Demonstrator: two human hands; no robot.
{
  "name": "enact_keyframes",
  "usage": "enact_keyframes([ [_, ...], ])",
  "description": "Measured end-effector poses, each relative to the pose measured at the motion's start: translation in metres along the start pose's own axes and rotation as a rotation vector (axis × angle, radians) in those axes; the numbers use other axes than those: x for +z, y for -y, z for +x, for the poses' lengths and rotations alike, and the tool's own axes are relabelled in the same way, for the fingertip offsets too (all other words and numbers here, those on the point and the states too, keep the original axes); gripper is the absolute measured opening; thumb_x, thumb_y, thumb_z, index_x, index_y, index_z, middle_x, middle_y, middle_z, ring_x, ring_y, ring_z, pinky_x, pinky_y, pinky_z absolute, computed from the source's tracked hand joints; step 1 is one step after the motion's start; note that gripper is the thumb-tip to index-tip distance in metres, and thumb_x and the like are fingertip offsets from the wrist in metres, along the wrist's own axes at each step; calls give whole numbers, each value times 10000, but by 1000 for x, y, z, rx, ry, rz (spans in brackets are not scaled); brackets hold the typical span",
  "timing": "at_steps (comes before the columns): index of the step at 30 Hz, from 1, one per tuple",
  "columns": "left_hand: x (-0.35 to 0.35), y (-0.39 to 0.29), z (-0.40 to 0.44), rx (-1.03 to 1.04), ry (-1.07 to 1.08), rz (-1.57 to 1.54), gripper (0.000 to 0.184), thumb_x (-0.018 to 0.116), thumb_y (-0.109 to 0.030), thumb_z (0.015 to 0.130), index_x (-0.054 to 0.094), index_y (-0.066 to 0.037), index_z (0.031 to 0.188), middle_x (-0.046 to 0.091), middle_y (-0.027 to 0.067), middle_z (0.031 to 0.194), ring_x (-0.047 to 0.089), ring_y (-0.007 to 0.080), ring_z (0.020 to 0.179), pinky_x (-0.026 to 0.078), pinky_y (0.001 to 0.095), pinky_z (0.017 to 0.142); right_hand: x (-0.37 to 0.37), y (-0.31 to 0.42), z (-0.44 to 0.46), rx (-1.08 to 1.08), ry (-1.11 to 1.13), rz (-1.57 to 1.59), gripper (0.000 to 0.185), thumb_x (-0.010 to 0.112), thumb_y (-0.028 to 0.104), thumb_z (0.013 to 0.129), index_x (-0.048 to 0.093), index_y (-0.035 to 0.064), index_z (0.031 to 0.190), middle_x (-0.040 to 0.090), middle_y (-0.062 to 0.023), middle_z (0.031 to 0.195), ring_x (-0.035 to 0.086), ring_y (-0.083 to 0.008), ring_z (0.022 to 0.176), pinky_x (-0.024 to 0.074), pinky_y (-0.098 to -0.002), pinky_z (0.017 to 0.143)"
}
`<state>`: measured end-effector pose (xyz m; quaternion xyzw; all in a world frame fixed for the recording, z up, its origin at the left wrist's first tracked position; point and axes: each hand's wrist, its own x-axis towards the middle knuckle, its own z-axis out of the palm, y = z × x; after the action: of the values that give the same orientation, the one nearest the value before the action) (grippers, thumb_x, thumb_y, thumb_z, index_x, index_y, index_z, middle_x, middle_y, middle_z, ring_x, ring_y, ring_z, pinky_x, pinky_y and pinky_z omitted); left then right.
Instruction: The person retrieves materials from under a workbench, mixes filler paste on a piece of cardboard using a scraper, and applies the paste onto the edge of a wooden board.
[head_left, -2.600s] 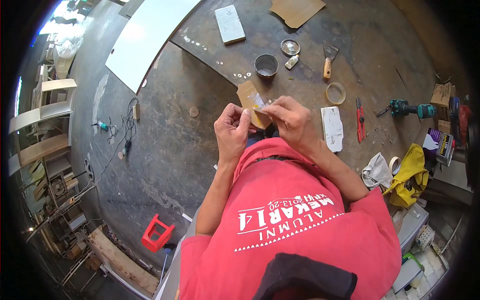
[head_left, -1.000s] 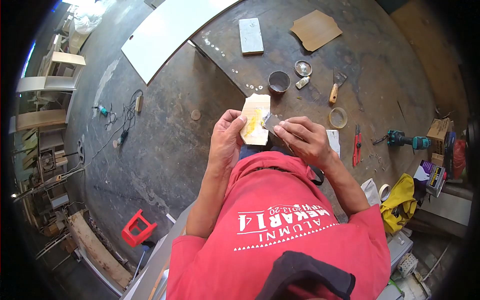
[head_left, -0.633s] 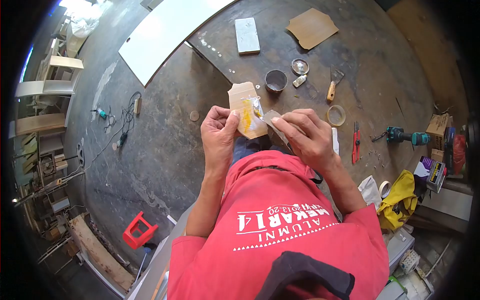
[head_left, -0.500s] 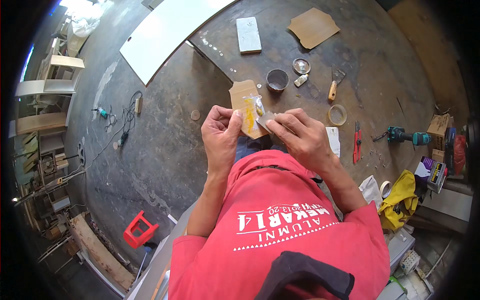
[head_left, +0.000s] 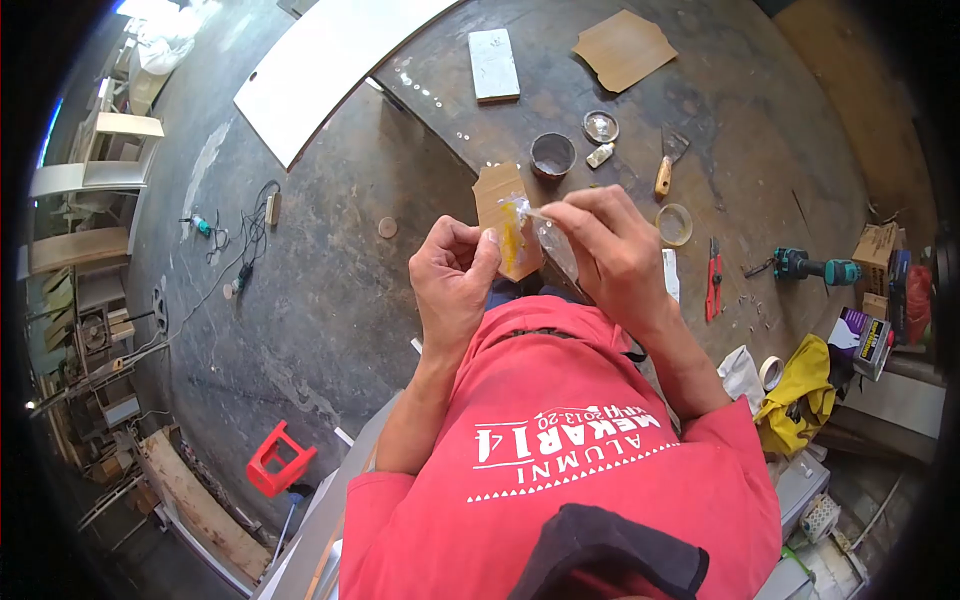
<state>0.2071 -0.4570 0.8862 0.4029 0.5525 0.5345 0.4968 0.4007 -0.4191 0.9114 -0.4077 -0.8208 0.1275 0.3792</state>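
My left hand (head_left: 452, 280) pinches the left edge of a piece of brown cardboard (head_left: 493, 187) between thumb and fingers. Yellow and white paste (head_left: 512, 230) is smeared over the cardboard's middle. In my right hand (head_left: 612, 245) is a small thin flat spreader (head_left: 538, 213), mostly covered by the fingers. Its tip is at the white paste near the cardboard's right edge; whether it touches is unclear. Just beyond the cardboard stands a dark open tin (head_left: 553, 156), with a round lid (head_left: 601, 127) and a small white bottle (head_left: 600, 155) beside it.
On the table (head_left: 690, 190) lie a wooden-handled scraper (head_left: 664, 178), a tape roll (head_left: 674, 225), red-handled pliers (head_left: 714, 285), a white block (head_left: 494, 65) and another brown cardboard piece (head_left: 625, 50). A green drill (head_left: 815, 268) lies at right. A red stool (head_left: 281, 458) is at lower left.
My right hand has lifted up and slightly right, tilting the spreader away from the cardboard's lower part. The cardboard has turned and shifted a little right with my left hand.
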Motion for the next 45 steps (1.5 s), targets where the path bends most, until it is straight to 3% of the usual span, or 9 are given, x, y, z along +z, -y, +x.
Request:
enact_keyframes([
  [6, 1, 0, -2, 123, 11, 106, 140, 669, -80, 982, 581, -23, 888, 624, -2, 792, 633, 53, 724, 581, 248, 650, 11, -1, 2, 48, -30, 23, 315, 698, -26, 758, 679, 48, 1064, 657, -92, 964, 656, -283, 871, 561, -382, 707],
  [15, 0, 8, 2, 62, -23, 57, 153, 633, -92, 1004, 584, 3, 894, 674, 63, 831, 680, 104, 732, 624, 283, 627, 24, 12, -16, 136, 18, 131, 251, 704, -30, 790, 681, 39, 1030, 655, -103, 938, 664, -294, 861, 557, -389, 691],
  [20, 3, 5, 5, -8, 3, 6, 170, 633, -99, 1006, 587, 8, 881, 683, 75, 813, 675, 101, 692, 605, 267, 604, 15, 5, -13, 158, 47, 228, 282, 709, -26, 747, 698, 51, 1019, 653, -80, 938, 661, -277, 862, 566, -377, 679],
  [22, 3, 6, 6, -28, 13, 6, 179, 637, -100, 1004, 589, 9, 870, 687, 71, 801, 670, 92, 677, 586, 247, 597, 19, 5, -12, 104, -26, 150, 301, 713, -18, 736, 705, 53, 1028, 652, -75, 934, 660, -268, 863, 567, -373, 677],
  [24, 2, 5, 7, -33, 17, -31, 173, 635, -120, 1006, 591, 4, 893, 682, 83, 807, 688, 124, 686, 621, 287, 602, 23, 5, -16, 47, -101, 71, 320, 716, -11, 725, 711, 55, 1038, 651, -69, 930, 659, -260, 863, 567, -370, 675],
  [27, -2, 6, 9, -31, -3, -39, 176, 635, -126, 1007, 594, 2, 894, 686, 87, 803, 691, 129, 686, 619, 290, 598, 25, 13, -30, -41, 93, -26, 323, 714, 19, 738, 714, 46, 1060, 647, -59, 892, 658, -243, 841, 558, -352, 648],
  [34, 5, -1, 3, -12, 11, -31, 171, 642, -117, 1002, 594, 7, 893, 698, 98, 815, 693, 130, 684, 617, 286, 611, 15, 9, -16, 34, -26, 11, 320, 696, -10, 736, 702, 50, 1050, 642, -56, 887, 650, -243, 825, 557, -354, 630],
  [39, 1, 2, 3, 3, 5, 24, 174, 645, -108, 999, 600, 9, 879, 691, 82, 811, 684, 114, 693, 611, 279, 613, 11, 10, -22, -10, 72, 40, 283, 697, -15, 746, 702, 58, 1020, 640, -60, 884, 642, -243, 816, 550, -361, 621],
  [45, 5, -2, 2, 44, 17, 59, 151, 647, -82, 992, 601, 6, 878, 685, 66, 805, 672, 104, 674, 601, 266, 604, 16, 6, -13, 70, -81, 42, 254, 698, -15, 769, 702, 65, 1011, 631, -60, 872, 640, -246, 812, 545, -372, 626],
])
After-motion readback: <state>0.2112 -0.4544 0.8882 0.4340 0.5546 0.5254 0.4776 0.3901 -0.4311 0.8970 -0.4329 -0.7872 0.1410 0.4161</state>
